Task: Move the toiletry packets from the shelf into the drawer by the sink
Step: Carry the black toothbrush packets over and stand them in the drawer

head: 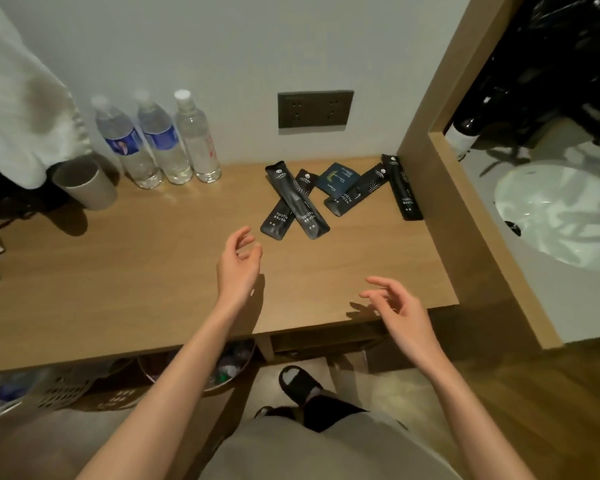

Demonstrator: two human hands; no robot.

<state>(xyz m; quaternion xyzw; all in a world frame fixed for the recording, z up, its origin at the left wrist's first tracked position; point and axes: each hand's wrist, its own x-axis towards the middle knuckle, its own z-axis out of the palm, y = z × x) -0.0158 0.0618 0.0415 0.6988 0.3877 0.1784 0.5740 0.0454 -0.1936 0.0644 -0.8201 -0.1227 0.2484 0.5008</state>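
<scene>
At the far left, a white towel [21, 109] hangs down over the back of your light-brown wooden shelf [136, 271]. Just below its hem stands a grey cylindrical cup [85, 183], upright on the shelf. Beside the cup, three clear plastic water bottles [160, 140] stand in a row against the wall, two with blue labels and one with a faint red print, all capped.

Your left hand [238, 263] hovers above the middle of the shelf, palm turned inward, fingers loosely curled and spread apart, holding nothing. It sits near the packets but clear of them.

On the wall above is a dark grey socket plate [315, 109]. Below it, at the back right of the shelf, lie the black toothbrush packets [297, 202]: two crossed one over the other at the left, a third tilted to their right, and a fourth lying lengthwise against the wooden side panel [440, 188]. A small dark-blue square sachet [338, 179] rests between the crossed pair and the tilted packet, touching the latter. All remain on the shelf.

Your right hand [399, 306] hangs over the front right edge of the shelf, fingers open and fanned, empty.

Beyond the side panel, at the far right, you can see the white round sink basin [561, 209]. Under the shelf, a black slipper [297, 382] shows on the floor.
</scene>
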